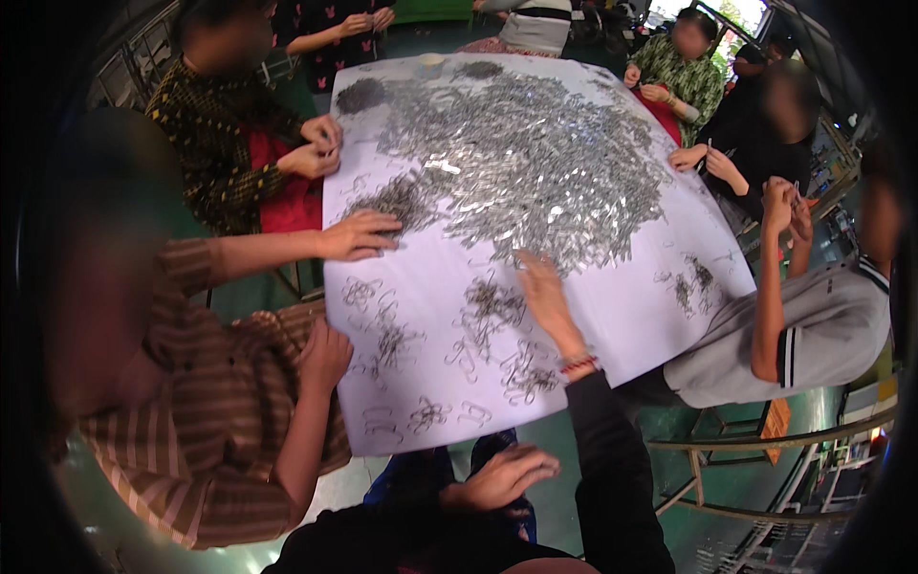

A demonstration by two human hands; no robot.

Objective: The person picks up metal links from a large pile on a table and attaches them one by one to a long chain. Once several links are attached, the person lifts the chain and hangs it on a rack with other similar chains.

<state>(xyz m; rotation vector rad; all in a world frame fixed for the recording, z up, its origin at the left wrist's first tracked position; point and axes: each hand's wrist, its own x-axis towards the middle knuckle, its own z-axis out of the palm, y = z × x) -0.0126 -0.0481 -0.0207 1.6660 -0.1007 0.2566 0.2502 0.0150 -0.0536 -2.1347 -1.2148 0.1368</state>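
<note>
Silver pieces (574, 172) lie at my outstretched right hand (545, 289); my left hand (507, 475), held low, points rightward. I cannot tell what either grip holds.

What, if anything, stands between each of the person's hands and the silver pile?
Nothing visible stands between the right hand and the silver pile; the hand is at its near edge. For the left hand, the table edge and dark hooks lie between.
</note>
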